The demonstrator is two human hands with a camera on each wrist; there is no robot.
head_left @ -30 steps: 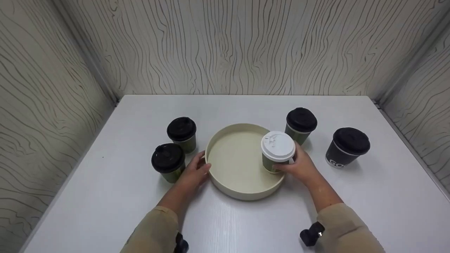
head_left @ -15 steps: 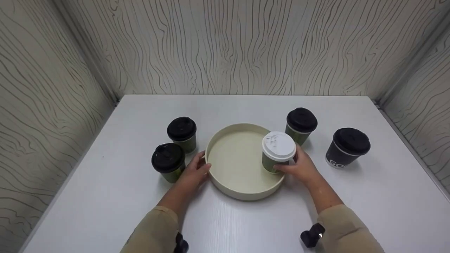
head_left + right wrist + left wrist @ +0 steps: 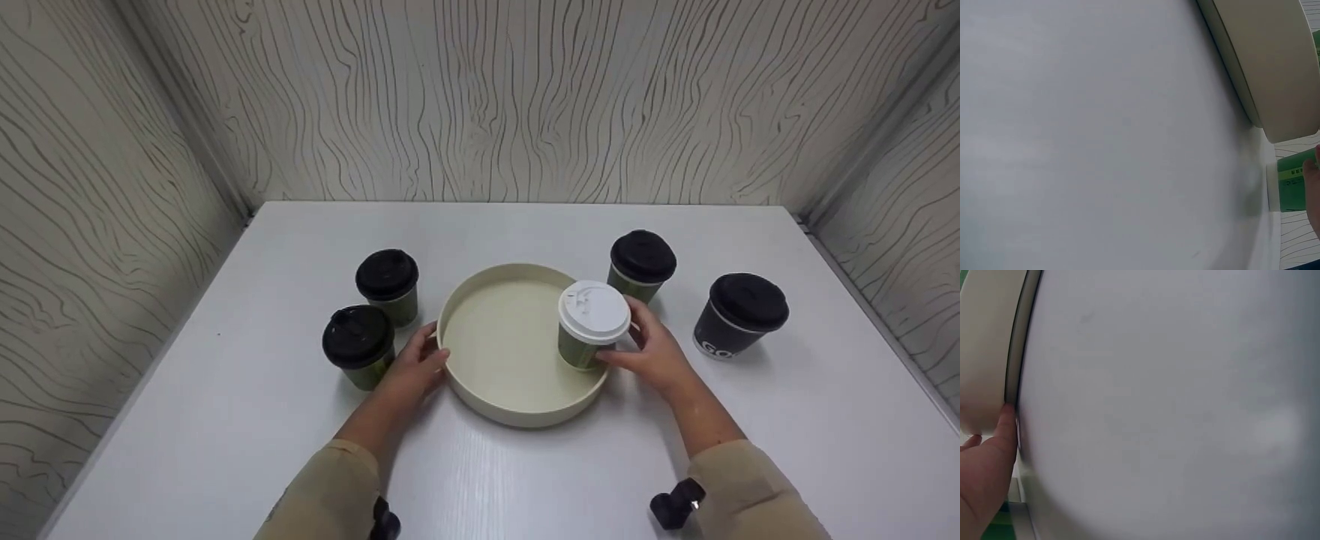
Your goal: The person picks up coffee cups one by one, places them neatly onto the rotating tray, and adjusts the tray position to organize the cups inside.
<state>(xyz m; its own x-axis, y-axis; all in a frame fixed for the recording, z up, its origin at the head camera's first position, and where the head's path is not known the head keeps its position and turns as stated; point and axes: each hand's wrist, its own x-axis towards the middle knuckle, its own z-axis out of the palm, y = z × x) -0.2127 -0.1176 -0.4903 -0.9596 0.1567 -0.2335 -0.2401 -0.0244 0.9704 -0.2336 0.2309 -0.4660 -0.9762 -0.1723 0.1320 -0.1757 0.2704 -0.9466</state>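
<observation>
A round cream tray (image 3: pixel 495 409) lies on the white table, and a green cup with a white lid (image 3: pixel 595 311) stands upright inside its right side. My left hand (image 3: pixel 405 379) grips the tray's left wall, with the thumb at the rim; the left wrist view shows this hand (image 3: pixel 988 467) against the tray (image 3: pixel 988 343). Beside the white-lidded cup is my right hand (image 3: pixel 660 360), its fingers loosely spread and the thumb tip at the cup's lower right side. The right wrist view catches only part of this hand (image 3: pixel 1312 194), near the tray wall (image 3: pixel 1275 62).
Two green cups with black lids (image 3: pixel 388 285) (image 3: pixel 360 345) stand left of the tray. Behind the right hand stands another black-lidded green cup (image 3: pixel 643 262), and farther right a dark cup with a black lid (image 3: pixel 742 311). A patterned wall (image 3: pixel 487 105) rises behind the table.
My right hand has loosened around the white-lidded cup and shifted slightly right, its thumb drawn back across the cup's side. The left hand, tray and cups have stayed in place.
</observation>
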